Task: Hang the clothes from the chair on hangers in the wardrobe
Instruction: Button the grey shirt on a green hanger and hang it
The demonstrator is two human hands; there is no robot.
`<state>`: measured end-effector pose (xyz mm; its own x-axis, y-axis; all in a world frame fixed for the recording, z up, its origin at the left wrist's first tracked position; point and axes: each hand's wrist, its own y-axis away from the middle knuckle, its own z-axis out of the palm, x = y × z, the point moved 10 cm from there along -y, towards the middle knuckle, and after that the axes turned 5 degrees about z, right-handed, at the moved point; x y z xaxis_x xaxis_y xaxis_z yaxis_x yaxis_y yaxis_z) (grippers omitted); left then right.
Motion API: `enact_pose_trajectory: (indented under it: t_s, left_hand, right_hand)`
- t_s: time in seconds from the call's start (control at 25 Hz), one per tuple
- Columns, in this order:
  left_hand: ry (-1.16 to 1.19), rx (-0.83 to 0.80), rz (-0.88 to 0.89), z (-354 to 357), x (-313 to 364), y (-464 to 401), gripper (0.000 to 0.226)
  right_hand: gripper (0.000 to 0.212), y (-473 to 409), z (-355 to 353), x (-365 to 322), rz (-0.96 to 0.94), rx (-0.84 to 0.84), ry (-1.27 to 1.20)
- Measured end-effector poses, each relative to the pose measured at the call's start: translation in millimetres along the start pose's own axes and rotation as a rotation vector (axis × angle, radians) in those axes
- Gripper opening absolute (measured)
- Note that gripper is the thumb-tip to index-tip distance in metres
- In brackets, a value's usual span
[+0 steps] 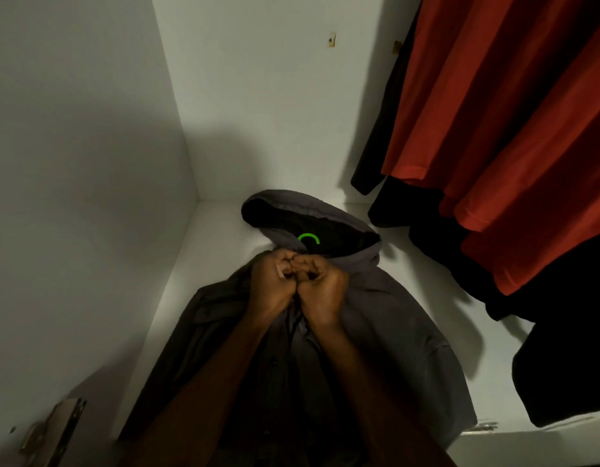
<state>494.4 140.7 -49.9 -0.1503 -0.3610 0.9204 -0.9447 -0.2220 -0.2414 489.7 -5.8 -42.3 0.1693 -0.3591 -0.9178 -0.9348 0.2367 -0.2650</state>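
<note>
Single head-worn wide-angle view, looking steeply down and forward at close range into a wardrobe (258, 96) corner, over both forearms.

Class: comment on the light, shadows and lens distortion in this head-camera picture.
Head view: dim light; soft shadows fall on the wardrobe wall and beside the grey shirt; the wide-angle lens bows the wardrobe's edges; both hands read clearly, but the shirt's folds are lost in dark.

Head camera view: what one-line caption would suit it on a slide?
Both hands, left hand and right hand, pinch the collar of a grey shirt on a green hanger inside a white wardrobe.
</note>
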Motion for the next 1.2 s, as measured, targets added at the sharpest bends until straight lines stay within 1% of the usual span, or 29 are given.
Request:
enact_pose_trajectory:
  t_s: [0.08,0.16,0.2,0.28,0.36,0.44,0.52,0.56,0.6,0.64,0.72,0.76,0.84,0.88,0.96,1.04,1.2]
  left_hand:
    - [0.064,0.079,-0.081,-3.0,-11.9,1.2,0.027]
    - [0.046,0.09,-0.106,-2.3,-13.4,0.7,0.027]
    - [0.023,0.07,-0.103,-0.7,-12.3,-0.7,0.025]
    - [-0.095,0.057,-0.088,-0.8,-10.0,-1.0,0.019]
    - [-0.237,0.077,-0.088,-7.6,-6.9,2.6,0.014]
    - [-0.34,0.083,-0.092,-13.0,-4.5,2.9,0.013]
    - [-0.436,0.029,-0.088,-6.3,-5.8,0.9,0.018]
    - [-0.475,-0.006,-0.083,-1.6,-6.4,0.0,0.023]
    - [-0.5,-0.032,-0.078,1.9,-7.3,-1.0,0.026]
    - [-0.515,-0.038,-0.079,2.5,-7.4,-1.8,0.028]
    - [-0.538,-0.026,-0.103,0.7,-8.0,-1.9,0.028]
    - [-0.54,-0.008,-0.105,-2.0,-6.5,-0.7,0.026]
    - [-0.484,0.03,-0.087,-5.8,-2.8,1.3,0.016]
    - [-0.436,0.037,-0.075,-6.5,-2.0,1.6,0.01]
    - [-0.362,0.023,-0.053,-4.8,-2.4,1.2,0.007]
    - [-0.263,-0.007,-0.057,-1.1,-4.4,0.6,0.008]
    - [-0.129,-0.023,-0.073,-0.4,-7.9,-0.5,0.006]
  right_hand:
    - [0.021,-1.6,3.4,-2.7,0.003,0.036,0.015]
    - [0.016,-4.8,2.2,3.8,0.057,0.049,-0.032]
    - [0.017,-7.7,0.5,10.6,0.121,0.054,-0.075]
    - [0.025,-11.7,-8.0,24.8,0.231,0.078,-0.119]
    - [0.036,-10.6,-17.8,29.4,0.26,0.104,-0.014]
    - [0.041,-8.0,-23.7,26.7,0.285,0.091,0.187]
    - [0.031,-5.0,-25.8,27.4,0.311,0.068,0.352]
    - [0.024,-4.5,-26.2,27.3,0.305,0.069,0.391]
    - [0.018,-5.2,-26.0,27.7,0.281,0.075,0.378]
    - [0.012,-6.8,-25.5,29.7,0.26,0.077,0.309]
    - [0.005,-8.2,-24.3,41.4,0.267,0.058,0.113]
    - [0.007,-7.9,-24.7,46.6,0.272,0.051,0.037]
    - [0.03,-7.2,-23.7,51.2,0.256,0.044,-0.054]
    - [0.033,-6.5,-20.1,49.9,0.242,0.028,-0.086]
    - [0.021,-5.0,-14.7,44.5,0.226,-0.008,-0.115]
    - [0.01,-5.6,-12.6,40.0,0.196,-0.038,-0.128]
    - [0.009,-7.3,-13.6,37.3,0.158,-0.06,-0.149]
